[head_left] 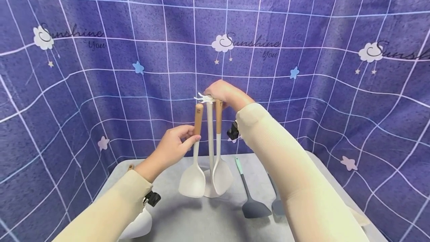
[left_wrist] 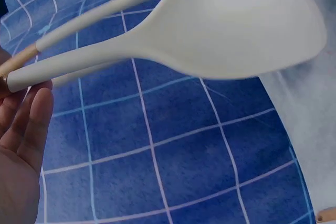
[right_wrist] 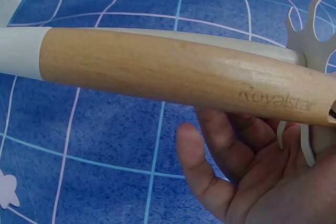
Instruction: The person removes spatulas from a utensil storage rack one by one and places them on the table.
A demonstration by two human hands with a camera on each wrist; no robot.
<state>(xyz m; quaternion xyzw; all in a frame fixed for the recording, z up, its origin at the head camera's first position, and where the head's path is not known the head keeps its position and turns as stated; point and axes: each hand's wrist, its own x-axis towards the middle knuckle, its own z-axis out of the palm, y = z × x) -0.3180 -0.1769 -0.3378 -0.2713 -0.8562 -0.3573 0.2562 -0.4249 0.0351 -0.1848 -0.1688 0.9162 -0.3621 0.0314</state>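
Note:
In the head view, a white utensil rack stands mid-table, with a post (head_left: pixel 210 133), a round base (head_left: pixel 209 188) and a hooked top (head_left: pixel 205 98). My left hand (head_left: pixel 174 143) pinches a white spatula (head_left: pixel 191 182) low on its wooden handle, left of the post. The spatula's broad head fills much of the left wrist view. My right hand (head_left: pixel 220 90) grips the rack's top from above; in the right wrist view, hooks reach over its palm. Beside that hand a second white utensil (head_left: pixel 222 178) hangs upright, its wooden handle (right_wrist: pixel 173 69) marked "Royalstar".
A grey spatula with a green handle (head_left: pixel 256 209) lies on the table to the right. Another grey utensil (head_left: pixel 278 207) is partly behind my right sleeve. Under my left forearm lies a white utensil (head_left: pixel 138 225). A purple gridded curtain (head_left: pixel 174 59) surrounds the table.

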